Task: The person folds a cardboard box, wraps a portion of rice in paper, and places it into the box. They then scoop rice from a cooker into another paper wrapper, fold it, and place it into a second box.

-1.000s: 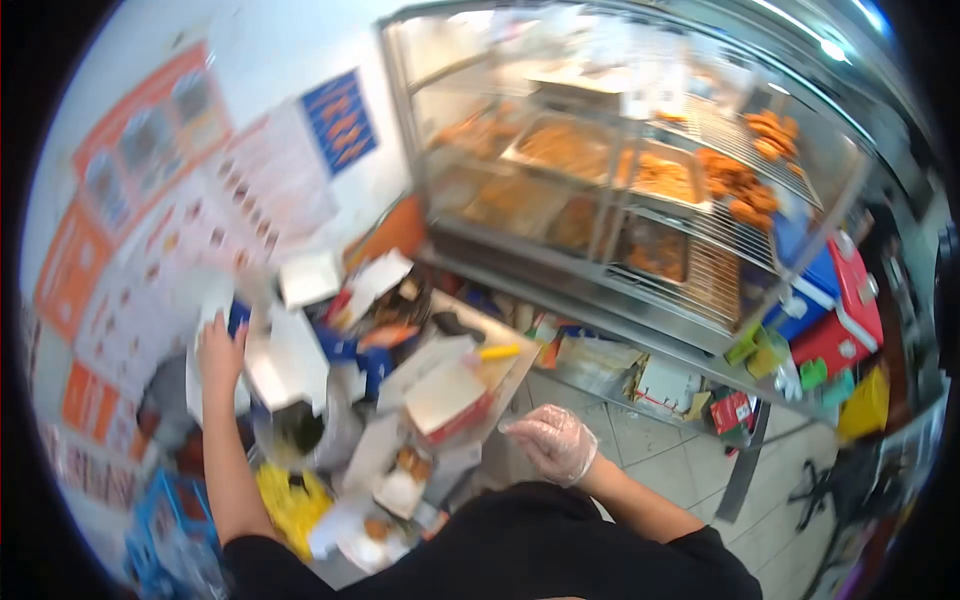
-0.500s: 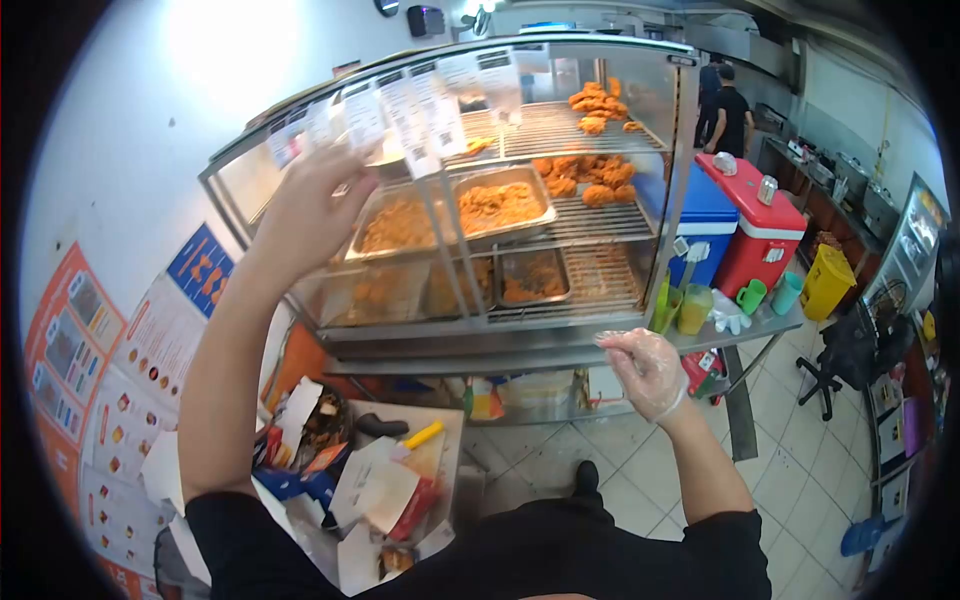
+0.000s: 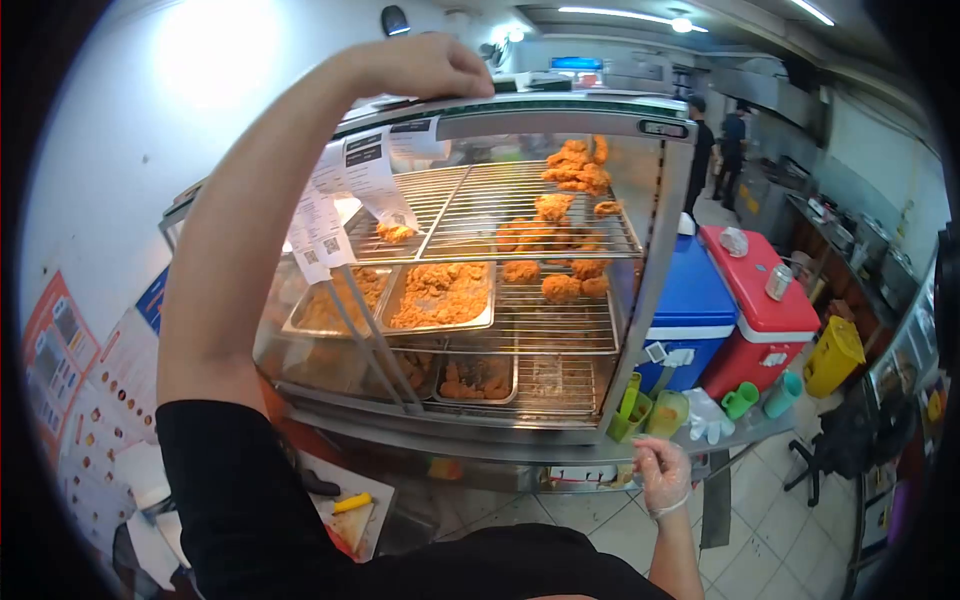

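My bare left hand [image 3: 450, 72] is at the top edge of the glass display cabinet [image 3: 560, 116], its fingers curled together; whatever they may hold is hidden. Printed paper slips [image 3: 368, 178] hang at the cabinet's front left. Fried chicken pieces [image 3: 578, 168] lie on the upper wire rack, and a metal tray [image 3: 440, 298] of smaller fried pieces stands below. My right hand [image 3: 664, 476], in a clear plastic glove, is low in front of the cabinet's right end. Its fingers are pinched together, and anything between them is too small to make out.
A blue cooler [image 3: 690, 285] and a red cooler [image 3: 768, 300] stand right of the cabinet. Green cups [image 3: 740, 400] and a plastic glove [image 3: 708, 417] rest on the metal ledge. A yellow bin [image 3: 835, 357] is farther right. Two people [image 3: 732, 150] stand in the back.
My left hand has risen from beside the paper slips to the cabinet's top edge. The view has shifted toward the cabinet, and my right hand now appears lower in it.
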The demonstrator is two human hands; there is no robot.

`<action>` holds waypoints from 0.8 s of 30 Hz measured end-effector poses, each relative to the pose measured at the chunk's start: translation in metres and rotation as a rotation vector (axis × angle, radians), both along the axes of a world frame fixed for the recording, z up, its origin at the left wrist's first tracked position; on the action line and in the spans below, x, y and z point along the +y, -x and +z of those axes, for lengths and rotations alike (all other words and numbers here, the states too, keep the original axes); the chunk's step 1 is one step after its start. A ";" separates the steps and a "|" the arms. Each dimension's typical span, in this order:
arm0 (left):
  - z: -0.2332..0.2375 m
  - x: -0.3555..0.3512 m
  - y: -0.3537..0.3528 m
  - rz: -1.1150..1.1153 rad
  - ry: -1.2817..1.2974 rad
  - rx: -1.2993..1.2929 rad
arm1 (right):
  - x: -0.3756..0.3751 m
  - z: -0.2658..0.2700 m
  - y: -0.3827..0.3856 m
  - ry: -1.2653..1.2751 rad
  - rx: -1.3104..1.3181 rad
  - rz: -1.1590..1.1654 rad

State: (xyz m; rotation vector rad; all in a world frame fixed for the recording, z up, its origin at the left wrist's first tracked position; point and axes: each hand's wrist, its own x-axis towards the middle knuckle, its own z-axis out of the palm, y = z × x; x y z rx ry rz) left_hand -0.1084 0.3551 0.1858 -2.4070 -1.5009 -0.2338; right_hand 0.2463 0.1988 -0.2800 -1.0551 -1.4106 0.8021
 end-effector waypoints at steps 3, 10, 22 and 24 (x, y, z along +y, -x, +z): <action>0.021 0.004 0.029 -0.052 0.052 -0.164 | 0.022 0.003 -0.014 0.026 -0.058 0.028; 0.040 -0.046 0.037 0.128 -0.131 -0.328 | 0.066 -0.007 -0.030 -0.006 -0.073 0.063; 0.020 -0.060 0.155 0.504 0.100 -0.135 | 0.042 -0.060 -0.040 0.202 0.031 -0.003; 0.021 -0.059 0.157 0.490 0.062 -0.135 | 0.035 -0.053 -0.032 0.242 0.061 -0.016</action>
